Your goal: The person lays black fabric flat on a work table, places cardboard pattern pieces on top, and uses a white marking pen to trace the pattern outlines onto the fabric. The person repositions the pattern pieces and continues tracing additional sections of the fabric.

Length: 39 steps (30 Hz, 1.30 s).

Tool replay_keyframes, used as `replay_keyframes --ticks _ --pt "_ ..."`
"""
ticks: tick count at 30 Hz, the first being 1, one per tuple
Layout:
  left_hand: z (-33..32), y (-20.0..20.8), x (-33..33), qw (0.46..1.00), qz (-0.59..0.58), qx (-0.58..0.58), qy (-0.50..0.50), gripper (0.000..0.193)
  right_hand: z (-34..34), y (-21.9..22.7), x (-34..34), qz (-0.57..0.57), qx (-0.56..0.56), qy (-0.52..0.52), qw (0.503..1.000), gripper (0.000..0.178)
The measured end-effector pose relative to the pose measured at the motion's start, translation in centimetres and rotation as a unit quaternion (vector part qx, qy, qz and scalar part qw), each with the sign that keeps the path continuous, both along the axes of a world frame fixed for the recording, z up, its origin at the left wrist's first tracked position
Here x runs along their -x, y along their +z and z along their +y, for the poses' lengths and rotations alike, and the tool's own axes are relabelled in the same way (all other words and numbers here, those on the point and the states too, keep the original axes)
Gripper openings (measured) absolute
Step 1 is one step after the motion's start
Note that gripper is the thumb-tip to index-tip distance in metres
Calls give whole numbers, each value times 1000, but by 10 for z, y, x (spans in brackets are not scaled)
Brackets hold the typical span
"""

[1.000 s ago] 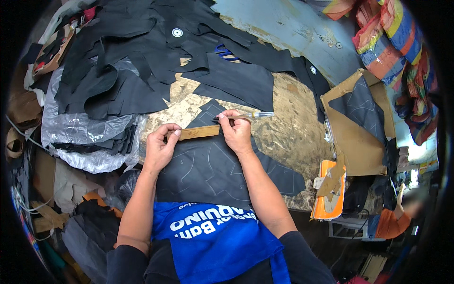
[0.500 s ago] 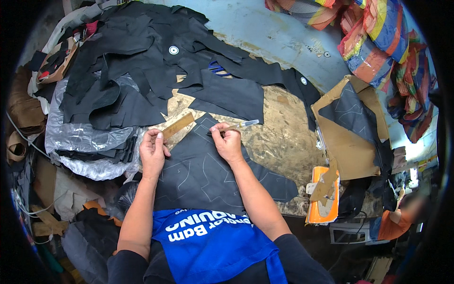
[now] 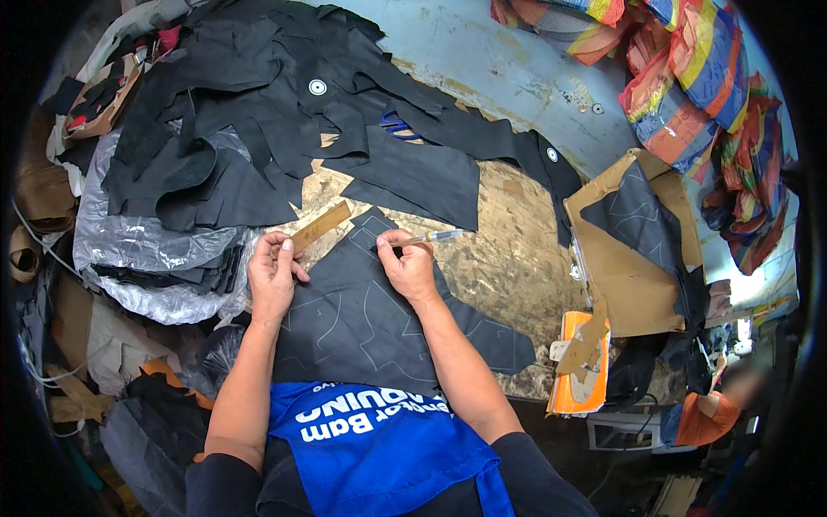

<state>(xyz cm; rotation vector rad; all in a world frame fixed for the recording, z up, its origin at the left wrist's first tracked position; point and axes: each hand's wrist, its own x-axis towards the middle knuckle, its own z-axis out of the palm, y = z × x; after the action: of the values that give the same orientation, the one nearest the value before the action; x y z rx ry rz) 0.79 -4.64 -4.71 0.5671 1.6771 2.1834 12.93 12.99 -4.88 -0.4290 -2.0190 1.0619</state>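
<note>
The left hand [image 3: 274,274] pins a brown cardboard template [image 3: 320,227] at its fingertips, steadying it as a tracing guide. The right hand [image 3: 408,263] grips a marking pen [image 3: 431,237], tip toward the line-marked black leather sheet [image 3: 362,319] lying under both hands on the table [image 3: 508,267].

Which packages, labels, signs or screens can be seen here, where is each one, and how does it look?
Orange box: right edge of the worktable, flat, rectangular, with brown card scraps on top.
Brown cardboard sheet: right of the table, unfolded, carrying a dark marked piece.
Clear plastic bag: beyond the left hand, crumpled, silvery, under black pieces.
Blue apron: on the person, bottom centre, with white lettering.
No screens or signs are visible.
</note>
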Motion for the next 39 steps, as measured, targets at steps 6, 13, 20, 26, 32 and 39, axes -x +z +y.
replay_keyframes --ticks 6,13,20,26,32,39 --pt "0 2 -1 1000 -17 -1 -2 13 1 -3 0 1 54 -58 997 11" --pt "-1 2 0 1000 -28 -13 -4 14 10 -7 3 31 44 -95 994 12" --pt "0 -1 1 1000 -22 -15 -11 13 10 -3 -1 -19 15 -97 995 12" --pt "1 -1 4 1000 -5 1 -28 13 8 -6 4 -13 39 -128 991 12" --pt "4 2 1 1000 1 -22 -7 15 26 19 -52 36 98 -216 971 21" --pt "12 8 -15 951 265 141 -70 10 11 21 -169 -224 -95 -277 930 34"
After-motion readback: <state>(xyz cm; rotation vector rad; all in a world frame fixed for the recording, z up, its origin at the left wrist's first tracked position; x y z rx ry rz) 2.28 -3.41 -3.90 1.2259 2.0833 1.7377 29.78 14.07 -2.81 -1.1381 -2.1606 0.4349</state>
